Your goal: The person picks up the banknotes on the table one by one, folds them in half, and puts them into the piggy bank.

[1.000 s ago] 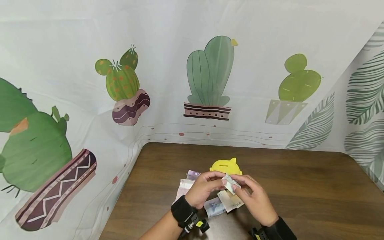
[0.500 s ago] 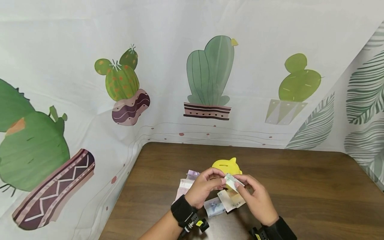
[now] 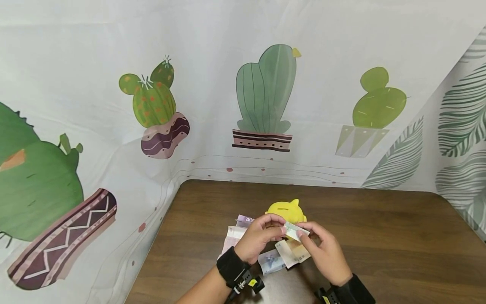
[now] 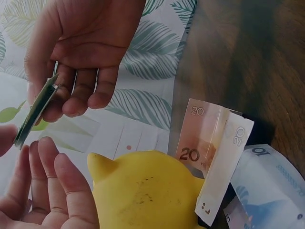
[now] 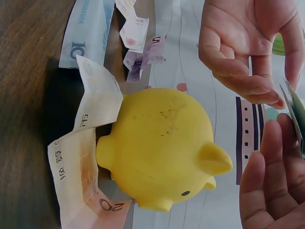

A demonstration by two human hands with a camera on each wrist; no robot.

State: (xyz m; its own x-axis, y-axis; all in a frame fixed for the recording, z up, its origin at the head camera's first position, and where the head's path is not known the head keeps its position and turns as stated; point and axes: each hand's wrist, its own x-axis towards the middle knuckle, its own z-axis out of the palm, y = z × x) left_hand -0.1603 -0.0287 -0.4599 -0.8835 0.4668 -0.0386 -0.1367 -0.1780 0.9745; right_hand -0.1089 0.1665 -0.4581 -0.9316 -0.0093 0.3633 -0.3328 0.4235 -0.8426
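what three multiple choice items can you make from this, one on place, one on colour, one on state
1. Where is the piggy bank?
A. on the table beyond the hands
B. on the floor
C. on top of the folded banknote

2. What colour is the piggy bank?
A. red
B. yellow
C. blue

3. How is the folded banknote held?
A. lying flat on the table
B. pinched between the left hand and the right hand
C. pushed halfway into the slot

Answers:
1 A, the head view shows it standing on the wooden table just past both hands, beside loose banknotes.
2 B, its body is yellow in all three views.
3 B, fingertips of both hands grip the note in the air in front of the bank; it is not in the slot.
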